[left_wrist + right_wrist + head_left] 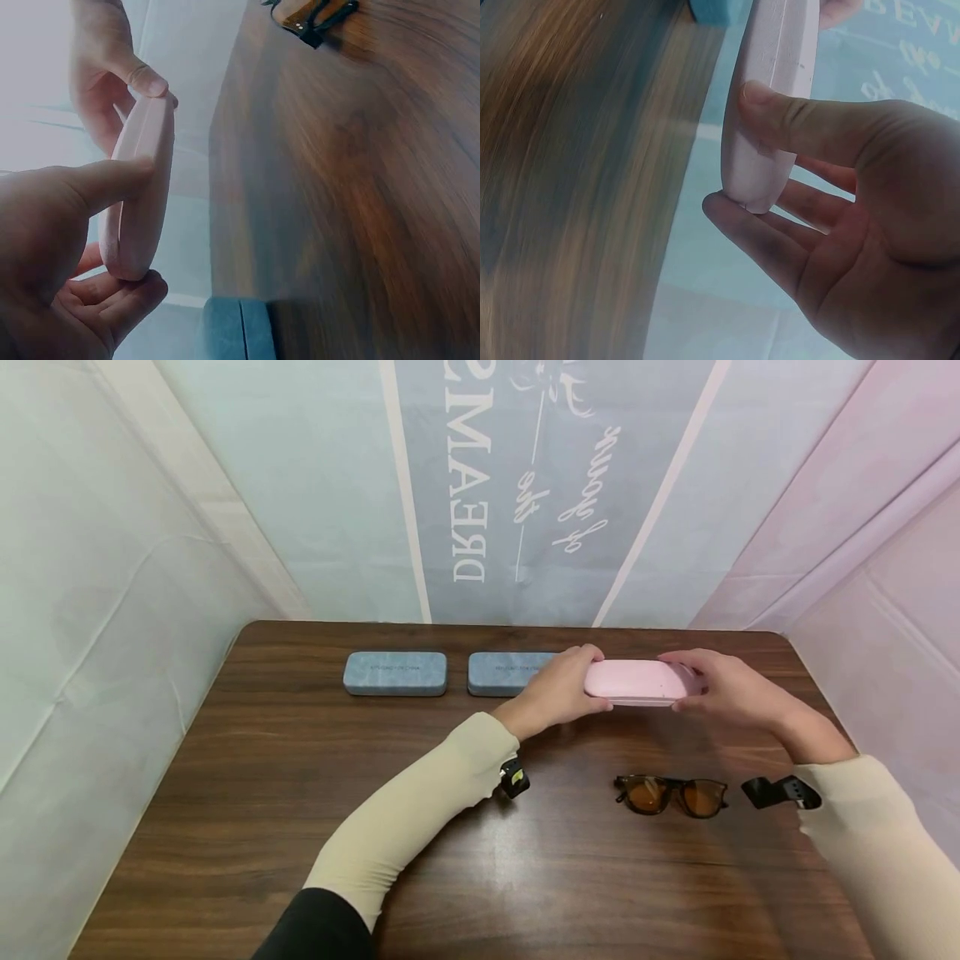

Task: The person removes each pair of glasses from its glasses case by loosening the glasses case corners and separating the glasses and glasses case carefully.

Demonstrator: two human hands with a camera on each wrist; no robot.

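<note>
One case (636, 682) is pink, two boxes (395, 675) are mottled blue; the glasses (672, 783) have amber lenses (703, 798) — the tabletop (277, 793) is brown, wood-grained.

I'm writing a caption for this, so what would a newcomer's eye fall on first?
Most likely the pink case, held at its ends by the left hand and right hand. Next come the sunglasses on the table, lower in the head view, and two blue cases left of the pink one.

Bright head view, pale glare on the tabletop (510, 868); wrist views dimmer, hazy, blurry
</note>
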